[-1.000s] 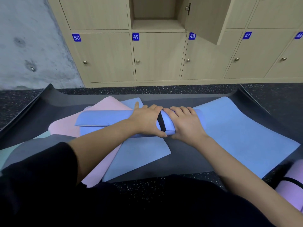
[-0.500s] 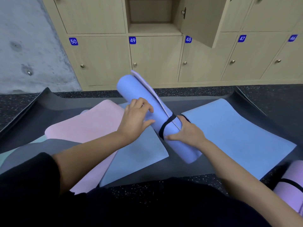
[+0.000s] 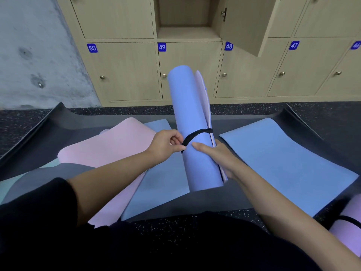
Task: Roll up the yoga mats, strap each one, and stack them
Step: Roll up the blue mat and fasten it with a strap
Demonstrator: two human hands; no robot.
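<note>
A rolled blue yoga mat (image 3: 192, 106) stands nearly upright in the middle, its lower end over the flat mats. A black strap (image 3: 197, 133) loops round its lower half. My left hand (image 3: 166, 144) pinches the strap at the roll's left side. My right hand (image 3: 216, 155) grips the roll from the right, thumb across its front. A loose pale edge shows along the roll's right side. Flat mats lie below: a pink mat (image 3: 109, 149), a blue mat (image 3: 162, 184) and another blue mat (image 3: 283, 159). A rolled purple mat (image 3: 349, 227) with a black strap lies at the lower right.
A large dark mat (image 3: 45, 132) underlies everything, its ends curling up at both sides. Wooden lockers (image 3: 125, 71) numbered 46 to 50 line the back. One locker door (image 3: 246, 24) hangs open above number 48. Speckled dark floor (image 3: 332, 122) surrounds the mats.
The rolled blue mat has been raised from lying flat to nearly upright. My left hand has moved off the roll's surface onto the strap and now pinches it.
</note>
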